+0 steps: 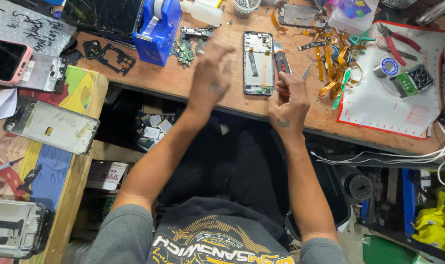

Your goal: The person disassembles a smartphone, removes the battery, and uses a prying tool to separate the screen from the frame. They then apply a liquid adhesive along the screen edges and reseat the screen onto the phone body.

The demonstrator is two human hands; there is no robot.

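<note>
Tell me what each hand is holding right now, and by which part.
Right hand grips an orange-and-grey utility knife by its lower handle end. Left hand holds nothing; its blurred fingers are spread.

A blue tape dispenser (pixel 156 30) stands well left of the grip; red pliers (pixel 396 41) and a solder spool (pixel 386 67) lie to its right on a white mat (pixel 403 105).

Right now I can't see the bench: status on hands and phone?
Left hand raised, blurred, empty. Right hand grips orange-black tool beside opened phone. Flex cables lie right of it.
</note>
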